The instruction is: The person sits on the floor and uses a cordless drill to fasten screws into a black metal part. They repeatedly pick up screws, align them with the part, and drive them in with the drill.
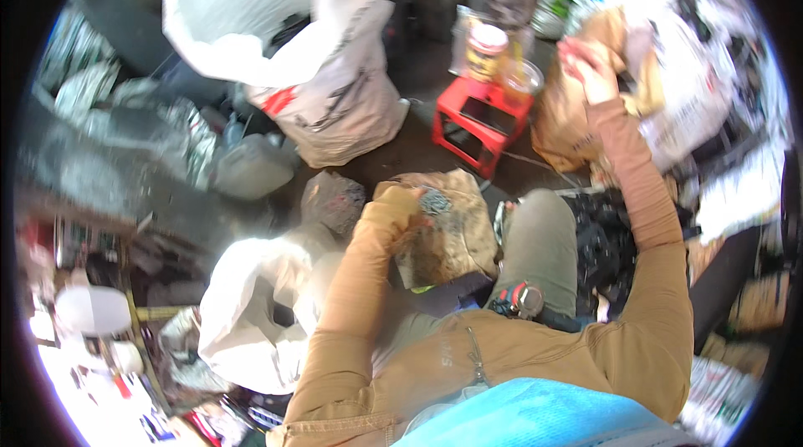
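My left hand (412, 194), mostly covered by its brown sleeve, rests over a stained beige pad (458, 240) in front of me. Right beside its fingertips lies a small grey tangled clump (434, 201), too blurred to name. A rough grey stone-like block (332, 202) sits left of that hand. My right hand (590, 69) reaches far to the right, above an open brown bag (562, 122). Its fingers look bent but are smeared by motion, so whether they hold anything is unclear.
A large white sack (335, 112) stands ahead left; a smaller white bag (242, 313) is open near my left leg. A red stool (456, 125) carries a phone (488, 115), a lidded cup (485, 52) and a clear cup (520, 83). Black material (611, 234) lies beside my right knee.
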A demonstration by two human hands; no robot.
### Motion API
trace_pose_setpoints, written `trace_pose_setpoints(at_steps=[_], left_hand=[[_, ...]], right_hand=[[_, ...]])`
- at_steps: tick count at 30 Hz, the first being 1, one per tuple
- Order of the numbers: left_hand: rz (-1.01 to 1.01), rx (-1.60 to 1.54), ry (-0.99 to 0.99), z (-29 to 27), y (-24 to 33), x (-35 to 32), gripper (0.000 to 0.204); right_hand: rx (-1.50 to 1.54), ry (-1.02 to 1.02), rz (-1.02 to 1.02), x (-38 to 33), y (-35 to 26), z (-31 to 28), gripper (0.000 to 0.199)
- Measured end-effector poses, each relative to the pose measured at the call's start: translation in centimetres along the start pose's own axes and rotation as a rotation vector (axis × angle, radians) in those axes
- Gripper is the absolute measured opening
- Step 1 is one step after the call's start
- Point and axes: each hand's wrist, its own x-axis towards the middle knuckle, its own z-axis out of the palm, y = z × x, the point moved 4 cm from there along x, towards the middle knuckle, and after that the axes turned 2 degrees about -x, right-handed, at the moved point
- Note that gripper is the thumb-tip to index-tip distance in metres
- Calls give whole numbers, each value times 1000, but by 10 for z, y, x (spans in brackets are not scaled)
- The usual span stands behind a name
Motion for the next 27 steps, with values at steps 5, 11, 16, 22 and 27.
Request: trace_pose_setpoints(at_steps=[5, 11, 16, 22, 27], left_hand=[[86, -108, 206, -27, 13, 3, 47], [93, -265, 225, 12, 6, 37, 43], [116, -163, 178, 9, 16, 11, 31], [190, -85, 53, -10, 21, -12, 44], [100, -202, 227, -7, 11, -12, 49]], right_hand=[[-84, -517, -540, 130, -128, 315, 32], [-941, -600, -470, 227, -47, 527, 29], [-1328, -548, -396, 270, 44, 564, 29], [-1548, -438, -400, 300, 106, 575, 30], [-1626, -373, -478, 312, 126, 577, 31]])
